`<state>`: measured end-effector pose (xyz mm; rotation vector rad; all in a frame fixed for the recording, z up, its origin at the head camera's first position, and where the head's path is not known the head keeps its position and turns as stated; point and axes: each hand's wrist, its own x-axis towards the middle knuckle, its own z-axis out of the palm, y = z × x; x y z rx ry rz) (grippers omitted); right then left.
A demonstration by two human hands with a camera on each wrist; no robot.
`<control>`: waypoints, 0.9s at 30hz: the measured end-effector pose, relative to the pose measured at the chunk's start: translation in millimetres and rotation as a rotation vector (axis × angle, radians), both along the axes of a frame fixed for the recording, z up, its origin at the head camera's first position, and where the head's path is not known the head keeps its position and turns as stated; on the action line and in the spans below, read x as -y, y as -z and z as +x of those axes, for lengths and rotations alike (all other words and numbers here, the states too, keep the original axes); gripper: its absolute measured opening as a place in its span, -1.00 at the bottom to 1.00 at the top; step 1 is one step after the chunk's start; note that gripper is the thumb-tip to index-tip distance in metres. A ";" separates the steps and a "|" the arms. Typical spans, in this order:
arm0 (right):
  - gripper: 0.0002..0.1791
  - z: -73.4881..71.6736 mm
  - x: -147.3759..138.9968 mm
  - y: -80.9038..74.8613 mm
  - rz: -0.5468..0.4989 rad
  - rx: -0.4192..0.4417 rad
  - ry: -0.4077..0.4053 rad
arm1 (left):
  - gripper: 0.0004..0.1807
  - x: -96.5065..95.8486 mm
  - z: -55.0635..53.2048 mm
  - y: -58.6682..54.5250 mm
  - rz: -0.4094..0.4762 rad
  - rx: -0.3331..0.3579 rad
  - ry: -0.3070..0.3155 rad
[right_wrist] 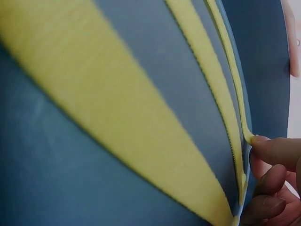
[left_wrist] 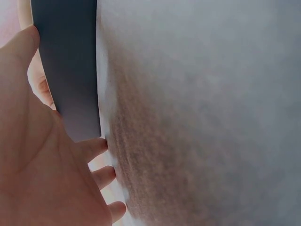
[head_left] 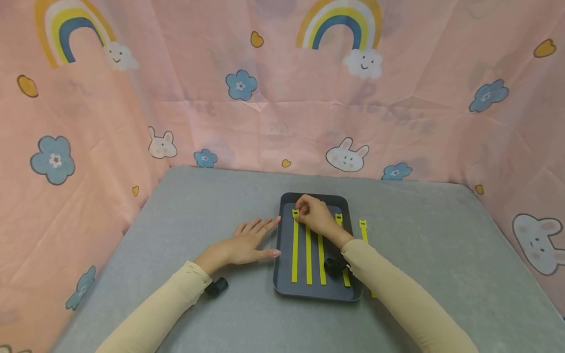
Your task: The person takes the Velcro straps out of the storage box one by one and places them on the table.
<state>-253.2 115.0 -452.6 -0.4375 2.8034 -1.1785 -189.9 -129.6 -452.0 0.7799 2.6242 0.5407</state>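
A dark grey rectangular tray (head_left: 318, 296) lies on the table with several yellow hook-and-loop cable ties in it, placed lengthwise side by side. My right hand (head_left: 319, 215) is over the tray's far part and pinches the slotted head end of the leftmost cable tie (head_left: 295, 255). In the right wrist view, thumb and finger hold that tie's end (right_wrist: 248, 136), slightly bent up. My left hand (head_left: 247, 244) has its fingers spread at the tray's left side; the left wrist view shows fingertips against the tray wall (left_wrist: 68, 61). The right forearm partly hides the ties on the right.
Another yellow cable tie (head_left: 364, 229) lies on the grey table (head_left: 212, 196) just right of the tray, partly under the right sleeve. A pink printed cloth (head_left: 282, 108) stands around the back and sides of the table. Black wrist cameras (head_left: 216, 288) sit at both wrists.
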 end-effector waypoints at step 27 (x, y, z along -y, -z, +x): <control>-0.75 10.1 -7.5 -27.9 -0.121 0.003 -0.029 | -0.01 -2.6 -2.9 3.1 -0.039 0.018 -0.017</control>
